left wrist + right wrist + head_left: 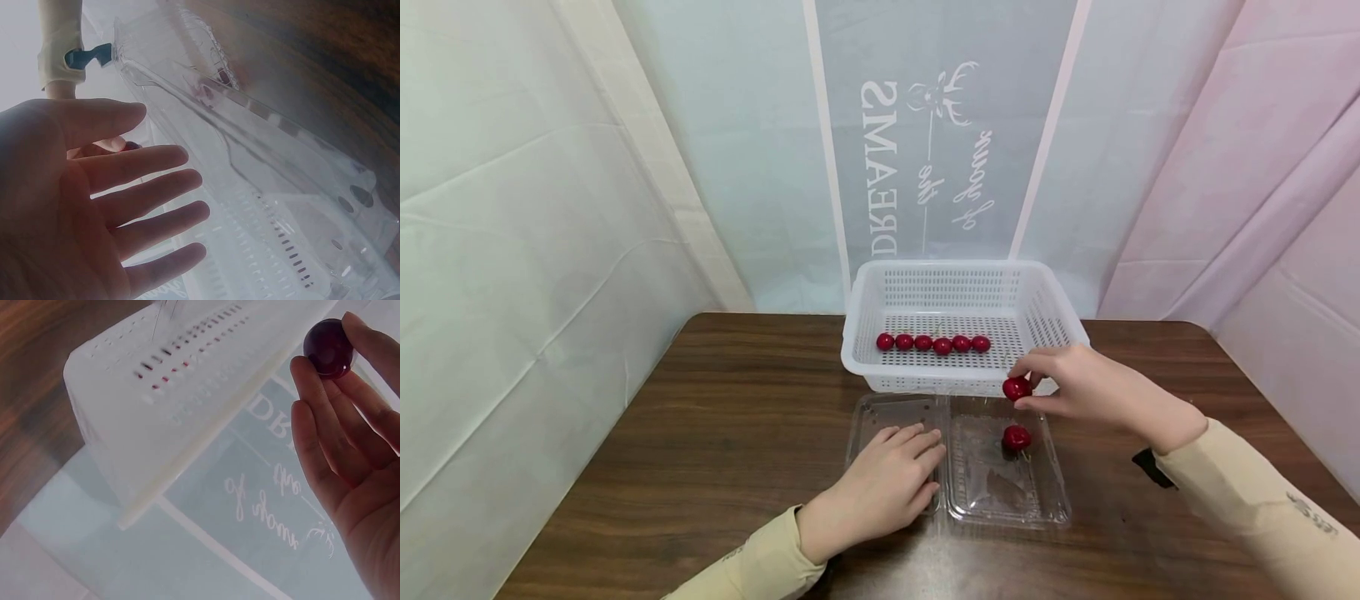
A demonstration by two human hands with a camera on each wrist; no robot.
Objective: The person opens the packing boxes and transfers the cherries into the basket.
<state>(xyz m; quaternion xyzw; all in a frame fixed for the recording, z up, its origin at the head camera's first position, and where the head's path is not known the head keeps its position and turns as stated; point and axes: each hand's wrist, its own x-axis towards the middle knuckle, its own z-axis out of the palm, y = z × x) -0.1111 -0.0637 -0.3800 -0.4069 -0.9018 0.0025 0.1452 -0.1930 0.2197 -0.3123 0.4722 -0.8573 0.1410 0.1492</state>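
Observation:
Between thumb and fingertips, my right hand (1063,383) pinches a dark red cherry (1017,388) above the far edge of a clear plastic clamshell box (992,500). The right wrist view shows the same cherry (329,349) close up. Another cherry (1017,437) with its stem lies inside the box's right half. My left hand (880,483) lies over the box's left half, fingers extended and holding nothing. In the left wrist view that hand (112,181) has its fingers straight and spread beside the clear plastic.
Behind the box stands a white perforated basket (955,267) with a row of several cherries (942,346) in it. Both containers are on a dark wooden table (700,450). Pale fabric (760,167) printed with lettering hangs behind and at the sides.

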